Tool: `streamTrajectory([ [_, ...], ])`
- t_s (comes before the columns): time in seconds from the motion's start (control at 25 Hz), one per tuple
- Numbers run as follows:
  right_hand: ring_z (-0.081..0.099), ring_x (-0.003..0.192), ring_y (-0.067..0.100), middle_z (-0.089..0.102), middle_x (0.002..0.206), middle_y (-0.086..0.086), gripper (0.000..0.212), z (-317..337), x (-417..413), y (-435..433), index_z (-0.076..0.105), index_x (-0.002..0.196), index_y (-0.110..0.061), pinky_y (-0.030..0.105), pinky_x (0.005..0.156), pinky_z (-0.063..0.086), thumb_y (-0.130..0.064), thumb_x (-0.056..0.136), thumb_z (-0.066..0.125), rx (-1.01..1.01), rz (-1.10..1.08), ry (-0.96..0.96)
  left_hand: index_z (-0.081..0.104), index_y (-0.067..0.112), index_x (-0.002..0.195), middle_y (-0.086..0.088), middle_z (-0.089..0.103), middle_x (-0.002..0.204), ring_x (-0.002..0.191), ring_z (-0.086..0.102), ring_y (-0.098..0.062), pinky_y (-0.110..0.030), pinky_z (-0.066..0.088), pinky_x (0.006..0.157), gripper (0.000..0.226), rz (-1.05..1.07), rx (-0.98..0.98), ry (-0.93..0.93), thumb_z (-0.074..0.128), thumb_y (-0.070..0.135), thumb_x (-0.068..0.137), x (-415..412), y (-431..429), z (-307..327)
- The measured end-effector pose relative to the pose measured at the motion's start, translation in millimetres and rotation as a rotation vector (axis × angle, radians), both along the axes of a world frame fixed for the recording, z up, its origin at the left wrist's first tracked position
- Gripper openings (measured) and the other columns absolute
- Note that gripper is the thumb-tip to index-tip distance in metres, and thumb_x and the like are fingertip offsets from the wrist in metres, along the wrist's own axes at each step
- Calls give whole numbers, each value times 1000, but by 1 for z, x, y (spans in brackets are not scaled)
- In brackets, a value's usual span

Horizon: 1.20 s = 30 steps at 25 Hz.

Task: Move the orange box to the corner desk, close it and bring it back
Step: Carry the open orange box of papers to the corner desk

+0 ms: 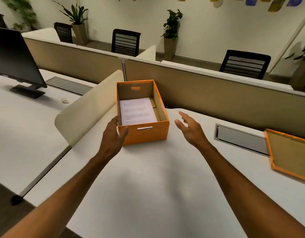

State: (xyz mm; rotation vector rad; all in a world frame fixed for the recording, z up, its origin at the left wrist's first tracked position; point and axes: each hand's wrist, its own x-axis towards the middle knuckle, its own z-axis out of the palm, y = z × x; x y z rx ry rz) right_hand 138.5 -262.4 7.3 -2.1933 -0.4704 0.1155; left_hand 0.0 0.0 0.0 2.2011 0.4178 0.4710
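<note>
Left fingers [121, 133] spread, curling round the box's near-left corner; they look to touch it, nothing clamped yet. Left hand [112, 136] open. Right fingers [181, 117] splayed, in the air just right of the box, clear of it. Right hand [191, 129] open, holding nothing.

Box [144, 134]: orange card, no lid on, sits on the white desk [156, 177] against the curved divider [89, 107]. Paper stack [138, 111] lies flat inside, left of centre.

My reading: stiff walls, smooth card, may slip under a palm squeeze. Paper gives it some weight, biased left; could slide if tipped. Slot handle [144, 129] on the near wall, a matching one on the far wall. I'd take it at both side walls, low, and keep it level.

Lid [290, 155] lies upturned at the far right of the desk.
</note>
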Motion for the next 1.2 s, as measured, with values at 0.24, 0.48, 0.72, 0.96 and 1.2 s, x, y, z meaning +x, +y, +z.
streamTrajectory([
  [0.24,49,131,29,51,146,11,54,-36,43,41,44,145,-20,40,103,41,-46,98,47,28,-136,279,27,15,151,-11,38,153,134,44,-29,-42,40,106,68,86,-279,209,56,38,94,33,37,-38],
  [0.48,50,129,30,52,143,10,51,-58,72,70,47,143,-15,48,105,45,-43,100,43,105,-184,408,28,19,151,-4,39,154,135,44,-24,-43,37,110,70,117,-487,274,46,54,93,59,60,-58],
  [0.72,59,106,26,62,110,2,37,-70,87,81,56,129,-18,42,85,51,-39,102,42,245,-230,548,58,33,131,10,68,123,113,64,-13,-40,50,99,39,40,-604,229,45,35,94,72,75,-70],
  [0.96,64,91,16,66,98,-5,35,-69,89,76,59,128,-20,36,70,53,-38,99,50,364,-177,609,65,38,116,16,74,110,99,70,-7,-18,56,73,38,14,-753,217,46,14,93,77,79,-67],
  [1.2,65,93,16,67,102,-7,34,-68,72,64,60,129,-18,35,64,53,-32,99,52,393,-210,578,64,46,110,23,72,107,97,68,2,-12,53,65,41,-41,-806,227,40,14,97,70,63,-60],
])
